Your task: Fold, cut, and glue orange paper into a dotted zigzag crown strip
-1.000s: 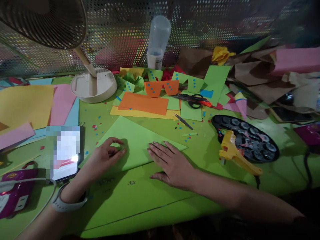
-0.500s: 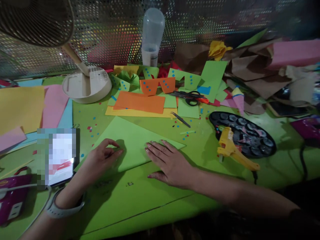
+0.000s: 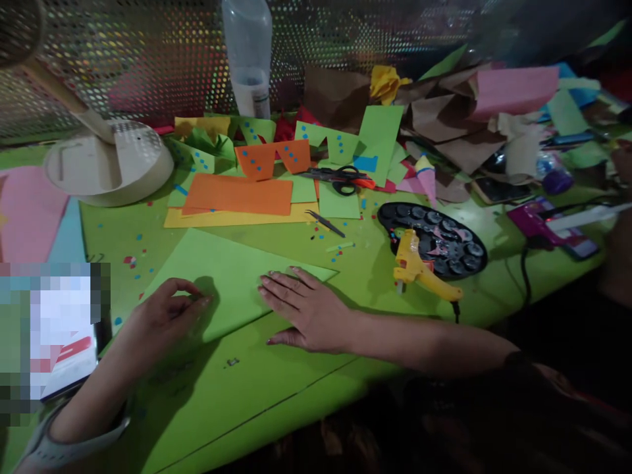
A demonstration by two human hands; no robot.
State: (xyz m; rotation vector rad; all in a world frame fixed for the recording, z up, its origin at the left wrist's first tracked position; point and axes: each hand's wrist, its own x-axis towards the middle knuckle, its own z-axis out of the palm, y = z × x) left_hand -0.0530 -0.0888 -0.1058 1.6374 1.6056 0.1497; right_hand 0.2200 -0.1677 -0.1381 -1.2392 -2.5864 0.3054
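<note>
A light green sheet of paper [image 3: 222, 263], folded into a triangle, lies on the green tabletop in front of me. My right hand [image 3: 303, 309] is spread flat on its right part, fingers stretched out and thumb pointing left near the front edge. Over the left part of the paper rests my left hand [image 3: 172, 309], its fingers curled and the thumb and index tips close together. I see nothing between those fingertips. The left corner of the sheet is partly covered by my left hand and forearm.
Orange paper [image 3: 237, 194], zigzag paper strips with blue dots [image 3: 274, 158], scissors [image 3: 345, 179] and tweezers [image 3: 324, 224] lie behind. A yellow glue gun [image 3: 419, 266] leans on a black palette [image 3: 439, 237] at right. A phone [image 3: 64, 329], fan base [image 3: 108, 164] and bottle [image 3: 249, 59] stand around. Someone sits at far right.
My view has turned to the right, so things sit further left and more of the right side shows. Both hands keep about the same place on the green paper.
</note>
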